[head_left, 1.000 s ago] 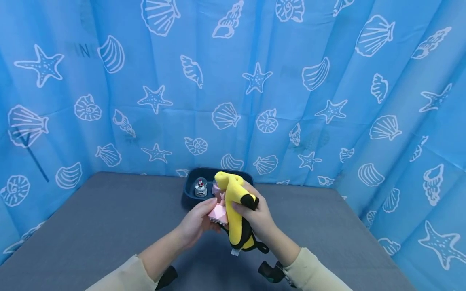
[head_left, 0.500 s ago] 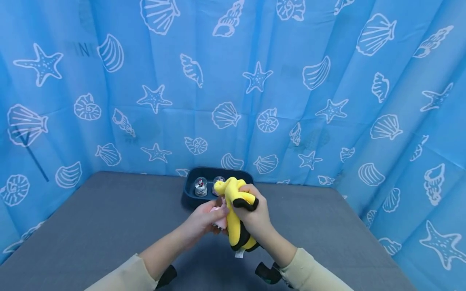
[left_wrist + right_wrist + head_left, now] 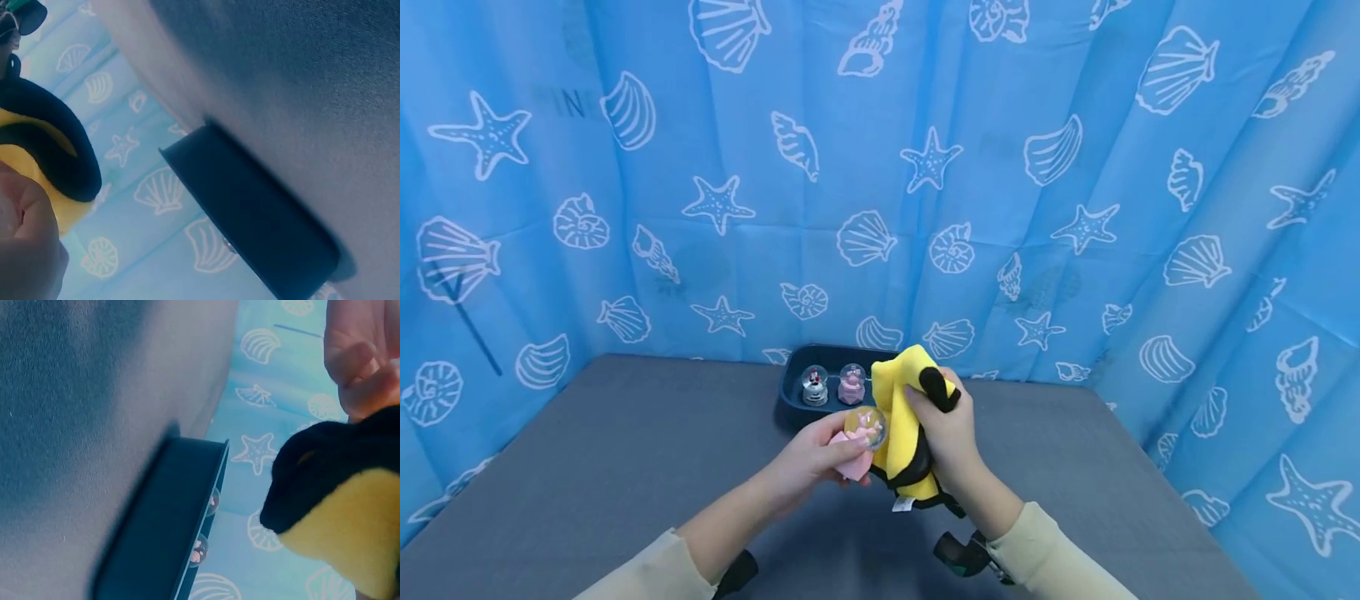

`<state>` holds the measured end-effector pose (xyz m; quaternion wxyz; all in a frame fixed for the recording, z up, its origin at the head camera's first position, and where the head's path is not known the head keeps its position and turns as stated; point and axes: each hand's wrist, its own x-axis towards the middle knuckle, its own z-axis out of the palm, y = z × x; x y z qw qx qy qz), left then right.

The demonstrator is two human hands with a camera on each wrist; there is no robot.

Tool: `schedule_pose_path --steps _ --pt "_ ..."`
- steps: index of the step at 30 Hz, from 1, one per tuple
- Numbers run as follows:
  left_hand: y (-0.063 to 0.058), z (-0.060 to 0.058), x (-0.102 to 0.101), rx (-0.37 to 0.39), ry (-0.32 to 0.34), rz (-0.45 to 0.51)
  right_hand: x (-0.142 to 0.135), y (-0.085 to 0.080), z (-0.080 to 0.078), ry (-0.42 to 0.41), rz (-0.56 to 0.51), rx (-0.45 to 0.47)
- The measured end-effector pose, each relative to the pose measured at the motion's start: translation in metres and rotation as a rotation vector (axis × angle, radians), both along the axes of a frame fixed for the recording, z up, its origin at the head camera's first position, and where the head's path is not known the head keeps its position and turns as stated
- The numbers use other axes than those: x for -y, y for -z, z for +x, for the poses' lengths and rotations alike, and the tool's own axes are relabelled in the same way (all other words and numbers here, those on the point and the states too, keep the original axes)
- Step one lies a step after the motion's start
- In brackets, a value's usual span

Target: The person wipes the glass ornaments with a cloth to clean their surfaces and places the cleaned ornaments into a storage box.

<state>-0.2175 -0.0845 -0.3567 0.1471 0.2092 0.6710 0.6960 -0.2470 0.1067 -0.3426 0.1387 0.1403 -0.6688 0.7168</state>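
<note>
In the head view my left hand grips a small snow globe by its pink base, the clear dome tilted up to the right with a pink figure inside. Beside it, my right hand holds a bunched yellow cloth with black edging; a white tag hangs from its lower end. Cloth and globe are close together, and whether they touch I cannot tell. The right wrist view shows the cloth large, with the left hand's fingers above it.
Behind the hands a dark blue bin stands on the grey table. It holds a silver-based snow globe and a pink-based snow globe. A blue shell-print curtain hangs behind and to the right.
The cloth has drawn away to the right from the held snow globe, whose dome now shows. The left hand has turned the globe. The pink globe in the bin has come into full view.
</note>
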Motion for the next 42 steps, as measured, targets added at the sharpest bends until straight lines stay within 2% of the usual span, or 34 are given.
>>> schedule_pose_path --steps 3,6,9,12,15,17,20,24,28,32,36,42 --pt "0.0 -0.001 0.002 -0.014 -0.019 0.005 -0.004 -0.001 0.002 -0.034 -0.034 0.01" --pt "0.001 -0.003 0.005 -0.001 -0.027 0.009 -0.004 0.0 0.006 -0.097 -0.019 -0.038" --pt "0.002 -0.003 0.006 0.035 -0.002 0.046 -0.004 0.004 0.008 -0.213 0.032 -0.132" --pt "0.002 -0.002 0.005 0.065 0.054 0.112 -0.003 0.008 0.007 -0.349 0.089 -0.215" --pt "0.002 0.0 0.005 0.07 0.089 0.14 -0.001 0.009 0.008 -0.41 0.143 -0.226" --pt "0.002 0.001 0.005 0.062 0.095 0.129 0.002 0.009 0.01 -0.376 0.176 -0.224" --pt "0.001 0.001 0.004 0.056 0.084 0.11 0.007 0.007 0.012 -0.256 0.207 -0.225" --pt "0.002 -0.001 0.003 0.056 0.084 0.1 0.011 0.004 0.013 -0.102 0.171 -0.208" --pt "0.003 -0.004 0.003 0.034 0.08 0.081 0.012 0.001 0.011 -0.028 0.125 -0.198" --pt "0.005 -0.004 0.006 0.01 0.074 0.07 0.01 0.001 0.007 -0.028 0.058 -0.151" --pt "0.006 -0.005 0.008 0.022 0.082 0.122 0.005 0.0 0.005 -0.054 -0.017 -0.098" --pt "0.005 -0.006 0.01 0.06 0.064 0.193 -0.003 -0.001 0.006 -0.111 -0.019 -0.123"
